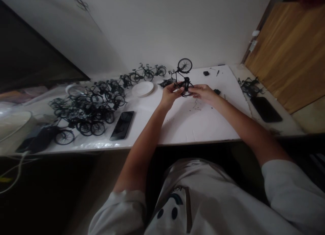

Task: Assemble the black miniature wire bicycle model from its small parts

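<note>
I hold a small black model bicycle point(183, 74) above a white table point(203, 123), tilted so one wheel points up toward the wall. My left hand point(169, 93) pinches its frame from the left. From the right, the fingers of my right hand point(203, 92) close on the lower wheel. Both forearms reach forward over the table's front edge.
Several finished black model bicycles point(88, 108) crowd the table's left side, with more along the wall point(147, 72). A white dish point(142, 89) and a dark phone point(122, 125) lie left of my hands. Small black parts point(206, 73) sit near the wall. Another phone point(266, 109) lies at right.
</note>
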Tool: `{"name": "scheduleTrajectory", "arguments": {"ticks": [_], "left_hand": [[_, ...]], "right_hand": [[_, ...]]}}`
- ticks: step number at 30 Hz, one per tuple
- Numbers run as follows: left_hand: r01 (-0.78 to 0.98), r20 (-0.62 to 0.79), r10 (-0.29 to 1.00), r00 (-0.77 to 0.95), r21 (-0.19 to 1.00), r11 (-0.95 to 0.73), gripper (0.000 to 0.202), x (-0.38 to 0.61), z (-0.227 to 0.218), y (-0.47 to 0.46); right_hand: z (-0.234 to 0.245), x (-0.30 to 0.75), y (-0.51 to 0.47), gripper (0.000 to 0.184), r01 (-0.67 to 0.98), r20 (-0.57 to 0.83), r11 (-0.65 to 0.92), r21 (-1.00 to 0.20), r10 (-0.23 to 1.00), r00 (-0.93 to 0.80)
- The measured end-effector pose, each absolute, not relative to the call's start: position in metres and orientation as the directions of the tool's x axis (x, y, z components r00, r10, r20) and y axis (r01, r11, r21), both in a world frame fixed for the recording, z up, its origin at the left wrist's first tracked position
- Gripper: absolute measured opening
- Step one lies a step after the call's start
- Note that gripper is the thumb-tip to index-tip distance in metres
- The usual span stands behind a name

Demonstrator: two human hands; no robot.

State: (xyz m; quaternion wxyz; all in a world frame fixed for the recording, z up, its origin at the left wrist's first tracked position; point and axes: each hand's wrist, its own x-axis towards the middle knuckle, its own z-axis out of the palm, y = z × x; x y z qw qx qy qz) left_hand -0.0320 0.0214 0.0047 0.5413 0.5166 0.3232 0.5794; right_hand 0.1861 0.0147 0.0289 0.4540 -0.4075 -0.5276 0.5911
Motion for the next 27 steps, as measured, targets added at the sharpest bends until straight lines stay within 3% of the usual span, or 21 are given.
{"name": "scheduleTrajectory", "arguments": {"ticks": [14,22,27], "left_hand": [[-0.229,0.363,0.929,0.073,0.912,-0.339,0.06,-0.0293,0.005,0.0202],[-0.224,0.266,0.96,0.088,0.944,-0.241,0.062,-0.0288,0.0062,0.0202],[-0.252,0.186,0.976,0.112,0.956,-0.153,0.052,-0.0285,0.0118,0.0187]], "right_hand": [[0.0306,0.1862,0.0131,0.045,-0.039,0.073,0.065,-0.997,0.961,-0.266],[0.0321,0.1815,0.0116,0.032,0.049,0.088,0.097,-0.994,0.982,-0.166],[0.0367,0.1837,0.0109,0.022,0.075,0.091,0.102,-0.992,0.987,-0.136]]}}
